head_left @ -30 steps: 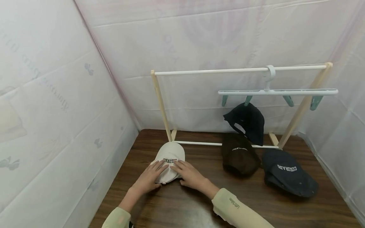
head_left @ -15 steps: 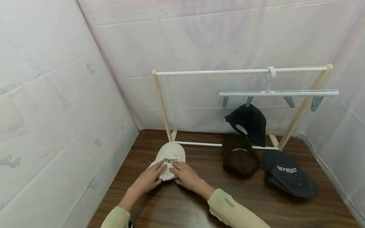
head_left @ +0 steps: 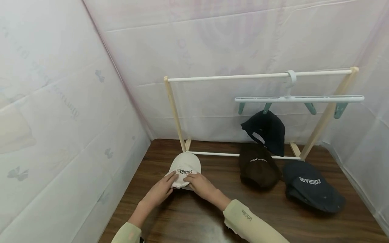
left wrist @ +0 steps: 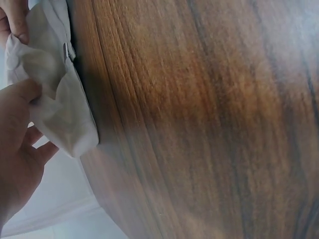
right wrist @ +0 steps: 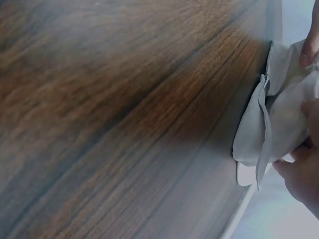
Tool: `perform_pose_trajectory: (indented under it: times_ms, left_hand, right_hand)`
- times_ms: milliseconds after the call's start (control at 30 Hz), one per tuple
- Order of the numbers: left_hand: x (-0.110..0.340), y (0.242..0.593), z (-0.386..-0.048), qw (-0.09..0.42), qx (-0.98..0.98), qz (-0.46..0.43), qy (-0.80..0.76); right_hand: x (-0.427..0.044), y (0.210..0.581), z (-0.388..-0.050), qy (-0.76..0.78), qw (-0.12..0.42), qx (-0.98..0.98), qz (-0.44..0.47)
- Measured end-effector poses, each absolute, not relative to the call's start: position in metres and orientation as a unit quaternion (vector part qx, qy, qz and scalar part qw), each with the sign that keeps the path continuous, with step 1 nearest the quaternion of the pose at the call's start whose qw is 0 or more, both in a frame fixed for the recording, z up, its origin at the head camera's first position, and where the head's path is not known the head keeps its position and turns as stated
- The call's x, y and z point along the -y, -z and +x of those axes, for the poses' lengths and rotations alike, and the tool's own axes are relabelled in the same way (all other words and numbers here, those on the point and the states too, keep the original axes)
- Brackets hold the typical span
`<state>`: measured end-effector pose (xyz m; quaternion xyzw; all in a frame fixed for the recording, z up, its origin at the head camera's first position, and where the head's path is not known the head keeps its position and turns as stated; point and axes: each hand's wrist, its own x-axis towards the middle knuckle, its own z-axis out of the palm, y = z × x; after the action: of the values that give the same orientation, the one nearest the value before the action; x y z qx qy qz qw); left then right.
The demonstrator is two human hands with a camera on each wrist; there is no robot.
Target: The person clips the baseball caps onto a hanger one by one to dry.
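The white cap [head_left: 186,163] is on the worktop [head_left: 188,219] near its far left corner, the brim directed to the far edge. The left hand [head_left: 159,190] pinches its left side between thumb and fingers; the right hand [head_left: 203,185] pinches the right side in the same way. A narrow strip of wood separates the cap from the left edge; a wider stretch lies between it and the brown cap [head_left: 259,172]. Towards the right edge rests the navy cap [head_left: 313,189]. Above the far edge, the black cap [head_left: 275,131] hangs from the hanger [head_left: 322,99].
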<state>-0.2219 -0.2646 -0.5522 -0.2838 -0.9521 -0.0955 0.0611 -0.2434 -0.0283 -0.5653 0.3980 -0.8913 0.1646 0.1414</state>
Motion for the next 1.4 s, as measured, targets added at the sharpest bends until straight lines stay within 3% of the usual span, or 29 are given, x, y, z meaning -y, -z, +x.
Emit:
perform_pose_trajectory:
  times_ms: [167,567,900,1233,1400]
  left_hand:
    - [0.267,0.555,-0.221,0.072,0.953,-0.265,0.126]
    - [0.270,0.561,-0.220,0.105,0.946,-0.262,0.159]
    - [0.266,0.559,-0.221,0.151,0.941,-0.253,0.167]
    - [0.261,0.551,-0.219,0.121,0.949,-0.220,0.191]
    - [0.254,0.545,-0.228,0.127,0.945,-0.223,0.202]
  right_hand:
    - [0.027,0.563,-0.243,-0.177,0.103,0.903,0.376]
    - [0.020,0.560,-0.244,-0.180,0.077,0.908,0.370]
    - [0.018,0.553,-0.245,-0.198,0.090,0.904,0.369]
    - [0.013,0.550,-0.247,-0.229,0.094,0.900,0.358]
    - [0.007,0.543,-0.252,-0.251,0.123,0.896,0.345]
